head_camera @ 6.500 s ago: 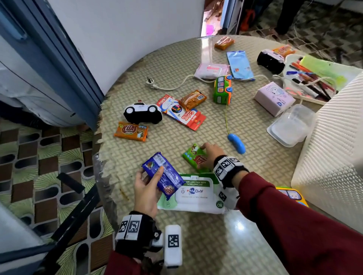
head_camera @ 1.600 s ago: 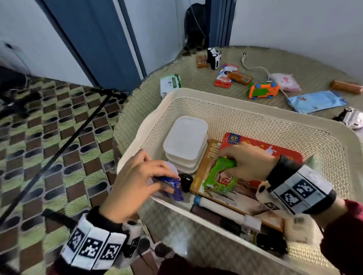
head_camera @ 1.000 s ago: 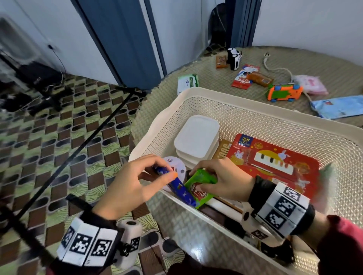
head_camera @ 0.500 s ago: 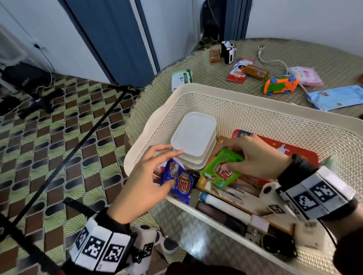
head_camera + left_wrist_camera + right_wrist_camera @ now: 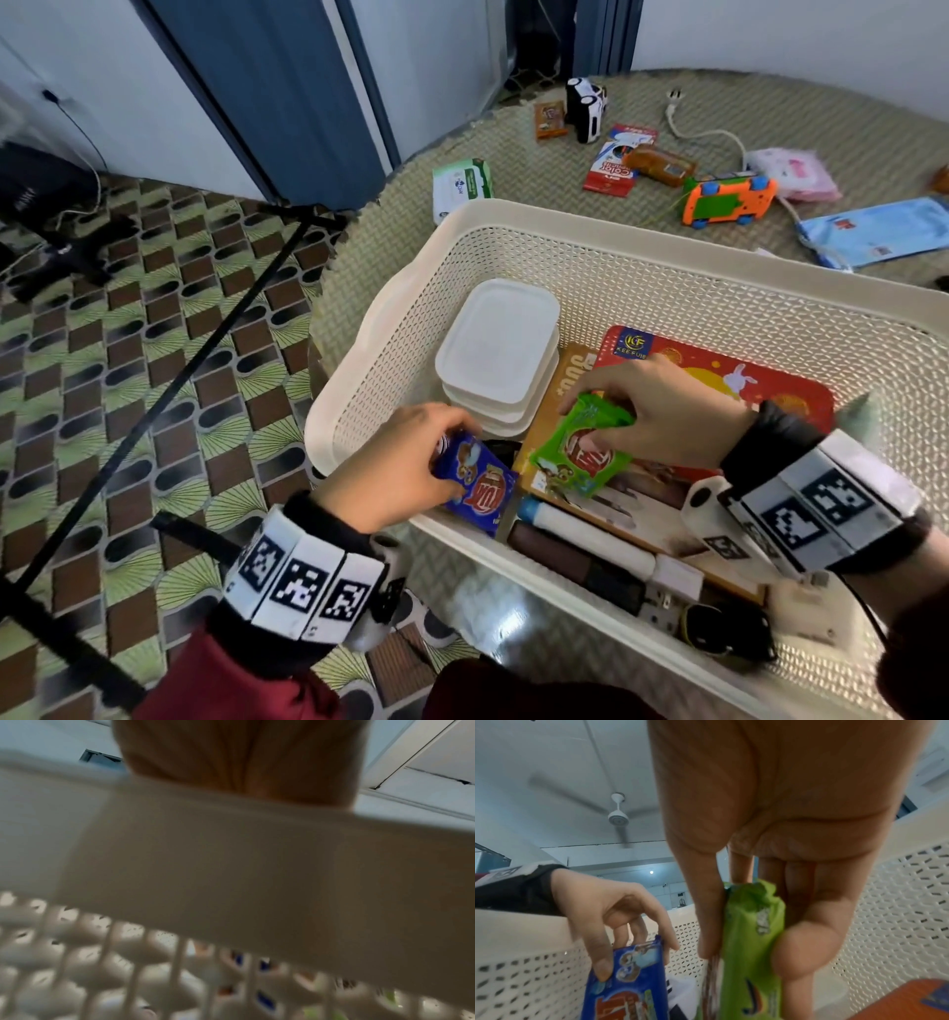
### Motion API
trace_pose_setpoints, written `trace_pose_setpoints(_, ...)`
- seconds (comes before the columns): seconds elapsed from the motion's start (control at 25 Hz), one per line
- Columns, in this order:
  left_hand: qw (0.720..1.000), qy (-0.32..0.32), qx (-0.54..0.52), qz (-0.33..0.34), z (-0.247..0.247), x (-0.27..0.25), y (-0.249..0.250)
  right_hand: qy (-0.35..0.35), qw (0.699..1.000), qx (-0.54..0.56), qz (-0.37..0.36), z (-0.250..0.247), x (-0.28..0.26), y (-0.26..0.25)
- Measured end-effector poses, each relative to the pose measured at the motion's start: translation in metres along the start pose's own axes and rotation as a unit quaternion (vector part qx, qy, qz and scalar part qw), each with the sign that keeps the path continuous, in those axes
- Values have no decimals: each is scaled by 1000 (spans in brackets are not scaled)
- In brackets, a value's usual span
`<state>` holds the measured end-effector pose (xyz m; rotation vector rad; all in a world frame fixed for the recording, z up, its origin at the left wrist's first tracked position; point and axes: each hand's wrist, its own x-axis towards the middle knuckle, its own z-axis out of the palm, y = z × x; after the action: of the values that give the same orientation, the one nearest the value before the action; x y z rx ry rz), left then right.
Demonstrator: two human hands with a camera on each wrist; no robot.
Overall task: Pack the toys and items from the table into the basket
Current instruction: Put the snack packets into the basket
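A cream perforated basket stands on the round woven table. Inside it my left hand pinches a blue snack packet at the near left corner, thumb and fingers on its top end. My right hand grips a green snack packet between thumb and fingers, low over a red toy box. The left wrist view shows only the basket rim, blurred, and the palm.
In the basket lie stacked white containers, a book, markers and dark items. On the table beyond are a wipes pack, a black-and-white toy car, an orange toy bus, snack packets, a cable and a blue pouch.
The view swung from the table to the basket. Both hands brought their packets inside it; the left hand lowered the blue packet deeper into the near corner and curled over its top.
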<state>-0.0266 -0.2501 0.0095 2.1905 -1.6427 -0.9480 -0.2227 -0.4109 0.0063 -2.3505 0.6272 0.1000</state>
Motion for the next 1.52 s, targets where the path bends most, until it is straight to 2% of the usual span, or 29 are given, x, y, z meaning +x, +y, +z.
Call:
trace_pose_setpoints(0.2,997,-29,65,4,4,6,-1,-32,999,-2,14,17,8,2)
trace_pose_setpoints(0.32,999,-36,40,-7,3,7,-4,-31,999,-20,27,22,12,0)
trace_pose_setpoints(0.44,999,-42,21,-12,-2,5,-5,-32,999,-18,-4,27,22,-6)
trace_pose_setpoints(0.6,999,-28,-8,-38,-10,1,1,-71,992,-109,-4,45,39,-15)
trace_pose_setpoints(0.8,998,-25,-29,-53,-13,-3,5,-50,995,-87,14,58,49,-12)
trace_pose_setpoints(1.0,997,-46,-36,-49,-14,-3,6,-48,986,-157,0,68,50,-15)
trace_pose_setpoints(1.24,998,-47,-17,-50,-12,-1,3,14,988,-152,-19,83,43,-15)
trace_pose_setpoints(1.36,998,-53,-10,-39,-9,4,1,43,990,-133,17,81,43,-11)
trace_pose_setpoints(1.52,998,-59,20,-26,-5,7,-1,47,988,-140,45,79,44,-10)
